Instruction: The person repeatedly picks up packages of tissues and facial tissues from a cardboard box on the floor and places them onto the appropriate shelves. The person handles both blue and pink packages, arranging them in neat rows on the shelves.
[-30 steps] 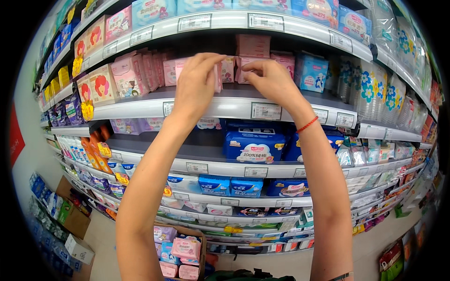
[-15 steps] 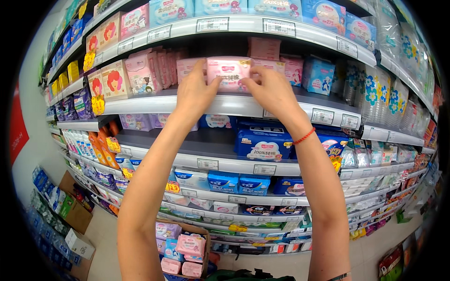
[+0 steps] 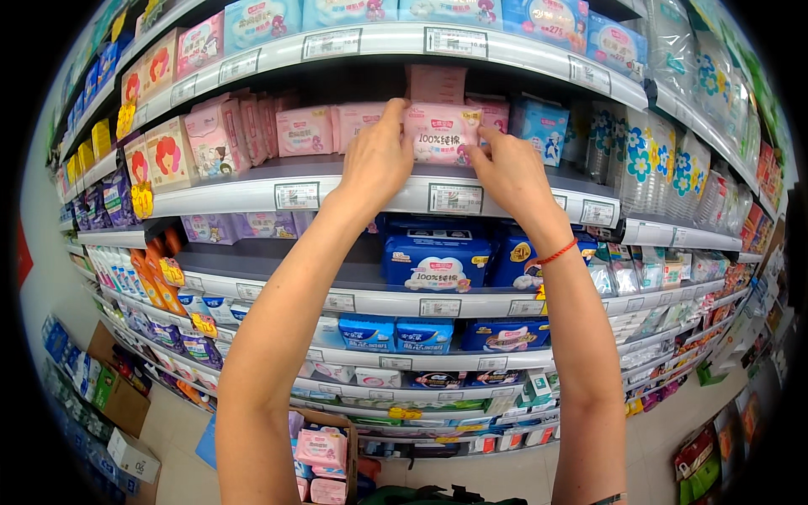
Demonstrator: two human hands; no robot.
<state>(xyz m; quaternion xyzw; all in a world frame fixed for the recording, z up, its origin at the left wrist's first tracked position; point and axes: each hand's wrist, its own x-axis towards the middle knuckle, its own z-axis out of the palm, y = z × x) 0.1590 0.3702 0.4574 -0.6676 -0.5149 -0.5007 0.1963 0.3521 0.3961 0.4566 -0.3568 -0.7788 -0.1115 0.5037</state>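
Note:
Both hands are at a pink pack of sanitary pads [image 3: 440,145] that faces me upright on a middle shelf [image 3: 244,193]. My left hand [image 3: 377,158] has its fingers at the pack's upper left edge, the thumb low beside it. At the opposite side, my right hand [image 3: 513,167] pinches the right edge between thumb and fingers. A similar pink pack [image 3: 353,120] stands just left of it, partly behind my left hand. Another pink pack [image 3: 305,132] comes further left. Behind the held pack rises a stacked pink pack [image 3: 438,82].
A blue pack [image 3: 539,130] stands to the right, then flower-printed clear cups [image 3: 644,151]. More pink packs [image 3: 215,135] line the left. The shelf above [image 3: 278,59] carries light blue packs. Dark blue packs [image 3: 438,261] sit below. An open carton of packs [image 3: 324,450] is near the floor.
My hands have moved right along the shelf, from one pink pack to its neighbour, which now stands further forward. The view has shifted, so the shelves appear further left.

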